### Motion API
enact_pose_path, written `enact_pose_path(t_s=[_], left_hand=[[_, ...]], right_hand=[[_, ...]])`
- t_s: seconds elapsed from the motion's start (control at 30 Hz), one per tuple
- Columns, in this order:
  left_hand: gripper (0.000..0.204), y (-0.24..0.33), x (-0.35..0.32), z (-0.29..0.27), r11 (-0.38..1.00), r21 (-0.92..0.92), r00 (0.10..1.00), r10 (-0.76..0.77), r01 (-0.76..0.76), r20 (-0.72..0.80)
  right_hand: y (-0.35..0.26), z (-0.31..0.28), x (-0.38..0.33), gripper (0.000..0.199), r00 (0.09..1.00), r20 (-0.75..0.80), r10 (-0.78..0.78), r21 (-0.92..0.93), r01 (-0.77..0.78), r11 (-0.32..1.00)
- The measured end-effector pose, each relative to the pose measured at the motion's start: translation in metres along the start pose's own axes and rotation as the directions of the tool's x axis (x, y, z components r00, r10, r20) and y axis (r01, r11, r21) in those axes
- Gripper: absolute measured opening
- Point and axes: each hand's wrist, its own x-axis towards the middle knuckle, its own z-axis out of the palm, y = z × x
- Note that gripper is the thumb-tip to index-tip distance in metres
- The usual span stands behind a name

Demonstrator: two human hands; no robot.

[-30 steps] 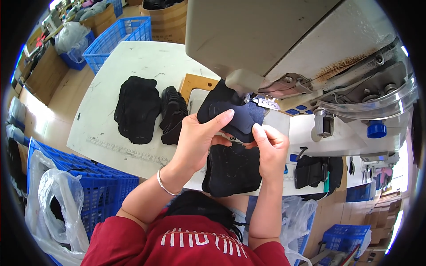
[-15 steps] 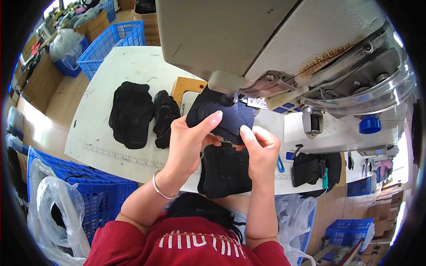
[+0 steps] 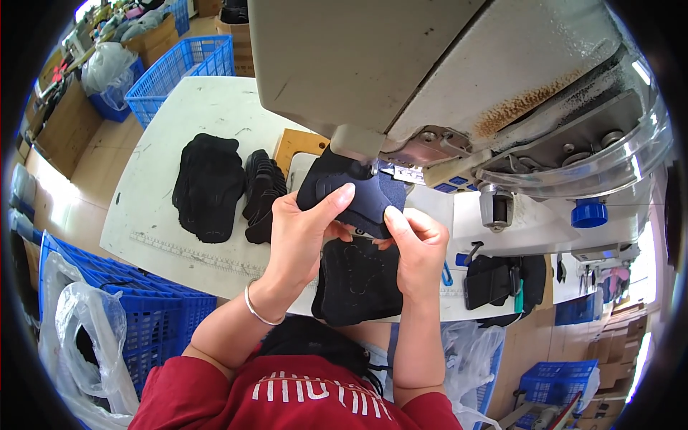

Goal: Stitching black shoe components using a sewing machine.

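A dark navy and black fabric piece (image 3: 358, 195) lies under the head of a sewing machine (image 3: 365, 143), close to its needle area. My left hand (image 3: 312, 218) grips the left side of the piece, thumb on top and fingers beneath. Its near right corner is pinched between thumb and fingers of my right hand (image 3: 417, 233). Just below my hands, a stack of black fabric pieces (image 3: 358, 283) with stitched outlines lies at the table's front edge. To the left are a bundle of black ribbed pieces (image 3: 261, 190) and another black stack (image 3: 209, 186).
The white table (image 3: 154, 186) carries a ruler strip (image 3: 193, 254) along its front. A phone (image 3: 487, 287) and small tools lie at the right. Blue crates (image 3: 154, 319) with plastic bags stand beside the table at left; another blue basket (image 3: 183, 64) stands behind it.
The whole view has shifted slightly. My hands keep the same hold on the fabric piece, which stays under the machine head with little visible movement.
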Motion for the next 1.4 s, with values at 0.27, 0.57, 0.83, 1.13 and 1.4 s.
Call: enact_pose_path(t_s=[0.27, 0.57, 0.83, 1.13, 1.4], left_hand=[[0.015, 0.003, 0.009, 0.001, 0.999, 0.037, 1.000, -0.004, 0.005, -0.017], [0.021, 0.003, 0.008, 0.005, 0.999, -0.015, 0.999, -0.033, 0.032, -0.042], [0.023, 0.007, 0.012, 0.002, 0.987, 0.159, 0.999, -0.007, 0.000, 0.045], [0.016, 0.023, 0.038, -0.012, 0.957, 0.286, 0.970, -0.118, 0.054, 0.214], [0.016, 0.030, 0.058, -0.015, 0.954, 0.299, 0.950, -0.125, 0.036, 0.285]], right_hand=[[0.000, 0.009, 0.004, 0.016, 0.998, -0.059, -0.018, 0.062, 0.021, 0.998], [0.007, 0.013, 0.006, 0.017, 0.998, -0.056, -0.042, 0.078, 0.046, 0.996], [0.012, 0.031, 0.006, 0.018, 0.981, -0.149, -0.127, 0.037, 0.134, 0.990], [0.015, 0.042, 0.004, 0.025, 0.975, -0.171, -0.144, 0.012, 0.148, 0.989], [0.018, 0.053, -0.010, 0.019, 0.980, -0.177, -0.085, -0.023, 0.082, 0.996]])
